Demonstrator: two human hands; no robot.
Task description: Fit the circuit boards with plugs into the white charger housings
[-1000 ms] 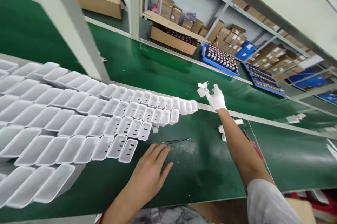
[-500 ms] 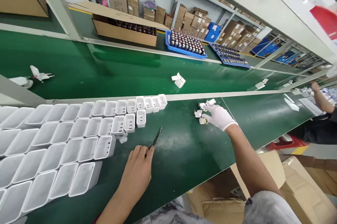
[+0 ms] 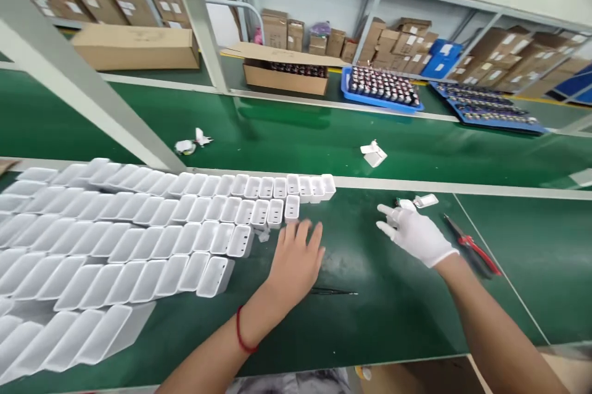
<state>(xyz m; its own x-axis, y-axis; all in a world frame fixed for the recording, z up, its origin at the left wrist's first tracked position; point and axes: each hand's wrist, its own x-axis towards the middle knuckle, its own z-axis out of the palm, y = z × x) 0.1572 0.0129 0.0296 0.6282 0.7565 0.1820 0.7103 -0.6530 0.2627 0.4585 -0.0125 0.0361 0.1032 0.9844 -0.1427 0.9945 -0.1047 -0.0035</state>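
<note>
My left hand (image 3: 296, 261) is open, fingers spread and pointing at the front of a small white plastic box (image 3: 291, 208). Whether the fingertips touch that box, I cannot tell. Black tweezers (image 3: 337, 291) lie on the green bench beside the left wrist. My right hand (image 3: 419, 235), in a white glove, hovers over the bench with its thumb and fingers apart and nothing visible between them. Just behind it rest small white parts (image 3: 425, 201), one with a bit of green, partly covered by the glove. Red-handled pliers (image 3: 472, 246) lie right of the glove.
Rows of white boxes (image 3: 152, 240) fill the bench's left side. Beyond the bench's rail (image 3: 462, 187), a green belt carries white plug pieces (image 3: 374, 153). Farther back are a blue tray (image 3: 382, 89) of small parts, another blue tray (image 3: 490, 107) and an open carton (image 3: 284, 76). A metal post (image 3: 115, 86) stands left.
My left hand has let go of the tweezers and moved toward the white boxes, its fingers spreading. My right hand has drawn back from the small parts. The view has turned left.
</note>
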